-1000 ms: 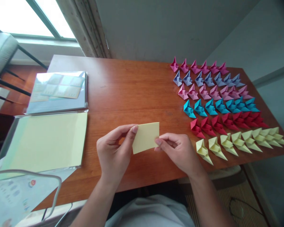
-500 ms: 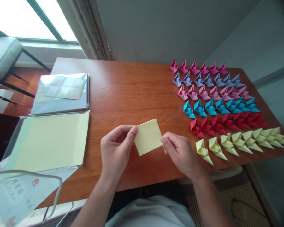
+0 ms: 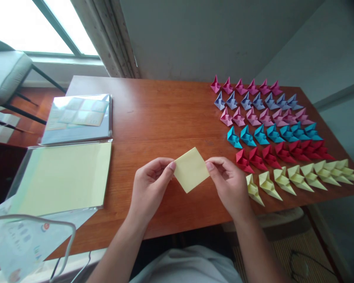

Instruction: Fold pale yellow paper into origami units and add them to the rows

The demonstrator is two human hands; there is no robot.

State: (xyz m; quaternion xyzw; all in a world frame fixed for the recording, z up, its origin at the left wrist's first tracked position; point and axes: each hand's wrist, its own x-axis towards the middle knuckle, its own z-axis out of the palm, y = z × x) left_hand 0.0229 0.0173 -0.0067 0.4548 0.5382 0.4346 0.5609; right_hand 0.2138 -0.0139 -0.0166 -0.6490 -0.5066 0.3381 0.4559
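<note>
A small pale yellow paper square [image 3: 191, 171] is held up above the front part of the wooden table, turned so that one corner points up. My left hand [image 3: 153, 181] pinches its left corner between thumb and fingers. At the opposite corner, my right hand [image 3: 228, 182] grips it the same way, thumb on top. Right of that hand stands a row of folded yellow paper boats [image 3: 296, 177]. Whether the square is one layer or folded I cannot tell for sure.
Behind the yellow row stand rows of folded paper in red [image 3: 270, 156], blue [image 3: 260, 135], pink [image 3: 252, 116], lilac [image 3: 246, 101] and magenta [image 3: 240, 87]. A pack of yellow paper [image 3: 65, 177] and a clear-wrapped pack [image 3: 51, 131] lie left on the table [image 3: 159, 114].
The paper square has turned and moved slightly right. My right hand has shifted up to the paper's right corner; my left hand has moved a little right, still pinching.
</note>
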